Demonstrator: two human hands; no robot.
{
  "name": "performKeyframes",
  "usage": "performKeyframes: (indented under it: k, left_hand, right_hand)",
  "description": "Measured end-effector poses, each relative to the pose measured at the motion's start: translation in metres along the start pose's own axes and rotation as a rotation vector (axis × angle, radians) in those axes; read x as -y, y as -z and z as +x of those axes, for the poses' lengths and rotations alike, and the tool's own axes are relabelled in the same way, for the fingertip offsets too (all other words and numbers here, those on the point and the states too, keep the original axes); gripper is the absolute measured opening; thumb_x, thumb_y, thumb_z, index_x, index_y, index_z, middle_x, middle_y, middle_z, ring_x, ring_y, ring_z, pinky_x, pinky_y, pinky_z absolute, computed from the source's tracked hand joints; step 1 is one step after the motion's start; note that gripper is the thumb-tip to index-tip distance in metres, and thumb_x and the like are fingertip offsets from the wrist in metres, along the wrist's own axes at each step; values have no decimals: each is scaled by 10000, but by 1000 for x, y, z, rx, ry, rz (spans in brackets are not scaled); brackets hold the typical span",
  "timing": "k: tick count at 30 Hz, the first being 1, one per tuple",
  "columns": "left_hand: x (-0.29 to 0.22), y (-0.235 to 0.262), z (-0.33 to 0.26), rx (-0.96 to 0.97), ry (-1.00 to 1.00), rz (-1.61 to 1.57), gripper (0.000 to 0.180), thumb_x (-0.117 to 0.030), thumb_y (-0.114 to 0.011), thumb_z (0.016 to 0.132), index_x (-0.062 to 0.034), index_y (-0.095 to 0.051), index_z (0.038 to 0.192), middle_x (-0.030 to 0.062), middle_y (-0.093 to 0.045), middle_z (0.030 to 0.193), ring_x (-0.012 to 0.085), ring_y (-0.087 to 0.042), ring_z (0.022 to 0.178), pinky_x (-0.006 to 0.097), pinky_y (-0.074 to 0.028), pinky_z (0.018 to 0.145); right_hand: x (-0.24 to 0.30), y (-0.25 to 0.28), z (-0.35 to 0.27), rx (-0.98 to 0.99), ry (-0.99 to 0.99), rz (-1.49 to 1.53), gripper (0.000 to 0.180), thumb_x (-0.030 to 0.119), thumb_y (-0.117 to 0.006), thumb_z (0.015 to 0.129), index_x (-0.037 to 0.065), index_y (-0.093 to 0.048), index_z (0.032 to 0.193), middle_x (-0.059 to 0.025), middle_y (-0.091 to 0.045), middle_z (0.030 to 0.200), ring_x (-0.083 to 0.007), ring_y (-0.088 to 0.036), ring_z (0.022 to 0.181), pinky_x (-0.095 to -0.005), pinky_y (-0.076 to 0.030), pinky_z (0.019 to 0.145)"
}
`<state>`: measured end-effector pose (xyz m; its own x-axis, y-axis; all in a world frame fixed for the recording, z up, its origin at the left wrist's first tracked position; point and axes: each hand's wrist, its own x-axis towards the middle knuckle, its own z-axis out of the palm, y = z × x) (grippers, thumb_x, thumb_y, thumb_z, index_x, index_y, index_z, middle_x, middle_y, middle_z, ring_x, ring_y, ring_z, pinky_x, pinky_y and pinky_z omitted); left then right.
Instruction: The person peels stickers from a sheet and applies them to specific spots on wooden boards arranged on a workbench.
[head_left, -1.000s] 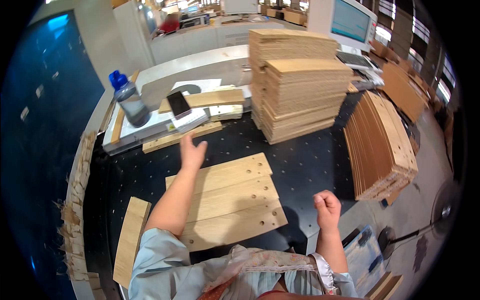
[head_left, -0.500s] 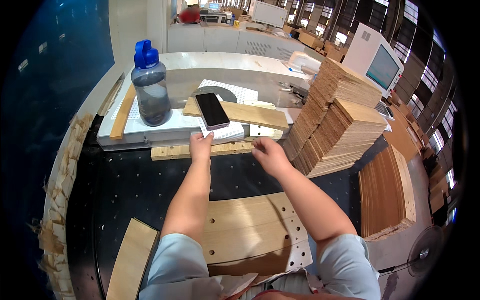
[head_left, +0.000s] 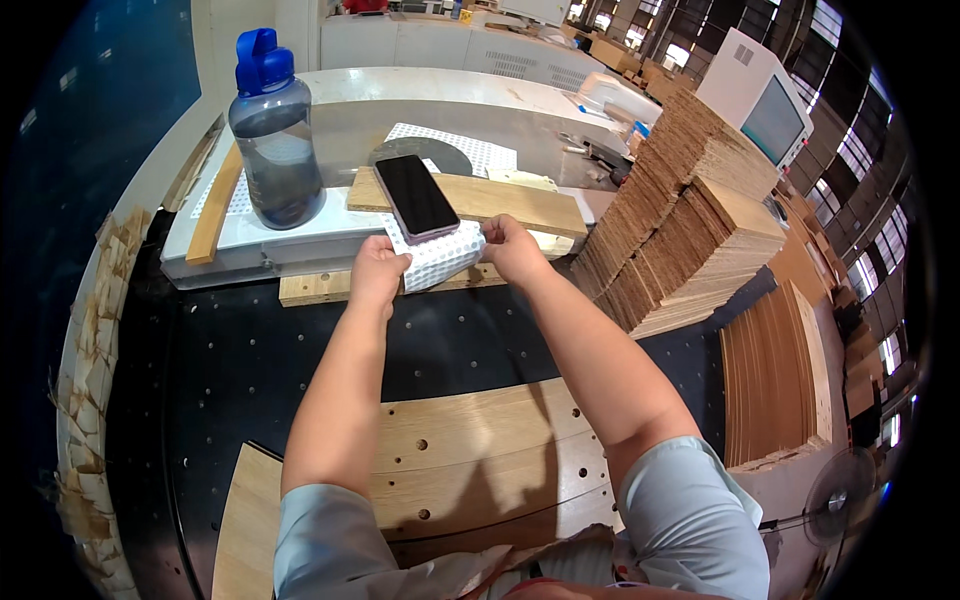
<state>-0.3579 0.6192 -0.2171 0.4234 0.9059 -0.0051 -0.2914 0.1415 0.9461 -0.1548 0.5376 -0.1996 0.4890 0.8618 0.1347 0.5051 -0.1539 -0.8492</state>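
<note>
A white sheet printed with rows of round grey dots [head_left: 440,262] hangs over the front edge of the white ledge. My left hand [head_left: 377,275] pinches its left edge between thumb and fingers. At its right edge my right hand [head_left: 513,250] is closed on it, the fingertips partly hidden. A black-screened phone [head_left: 418,195] rests on the upper part of this sheet and on a narrow wooden board [head_left: 510,205]. Below my hands, a drilled wooden strip [head_left: 318,288] lies along the foot of the ledge.
A large blue-capped water bottle [head_left: 278,160] stands left on the ledge [head_left: 225,262]. Tall stacks of chipboard pieces [head_left: 665,215] rise at right, with more brown boards [head_left: 770,370] beyond. Drilled wooden panels [head_left: 470,440] lie on the black table [head_left: 270,350] before me. A monitor [head_left: 760,100] stands behind.
My right hand has moved in to the dotted sheet's right edge, and my left hand now grips its left edge. The sheet's front part is drawn out. My view has tilted downward.
</note>
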Motion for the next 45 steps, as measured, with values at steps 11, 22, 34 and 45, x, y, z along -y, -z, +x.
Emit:
performKeyframes:
  k: [11,22,34,45]
  left_hand:
    - [-3,20,-3,47,-37,257,297,27,-642,800,2,-504,1062,93,-631,892,178,-612,812,291,-476,768]
    - [-26,11,1,-104,-508,1121,545,15,-549,696,-82,-548,1232,122,-531,1295,318,-438,1211,429,-335,1027]
    - [8,13,-26,-247,-562,653,517,-39,-665,736,-43,-490,1223,194,-457,1317,322,-435,1231,400,-340,1040]
    - [26,11,-17,38,-167,15,249,90,-628,784,-24,-601,1004,76,-590,1076,167,-547,1004,274,-428,887]
  right_hand:
    - [20,-21,-21,-69,-222,605,207,-83,-620,801,32,-598,972,2,-542,771,-111,-508,702,-264,-439,636]
    - [10,-7,-8,190,-168,468,590,-159,-533,789,-11,-411,1347,-85,-617,898,-166,-607,807,-289,-509,747]
    - [11,-9,-30,246,-137,694,564,-148,-562,780,47,-455,1298,-50,-596,884,-109,-557,744,-243,-459,649]
    - [0,-16,-27,171,-25,715,274,-137,-616,771,8,-617,1004,26,-537,815,-48,-464,691,-186,-421,634]
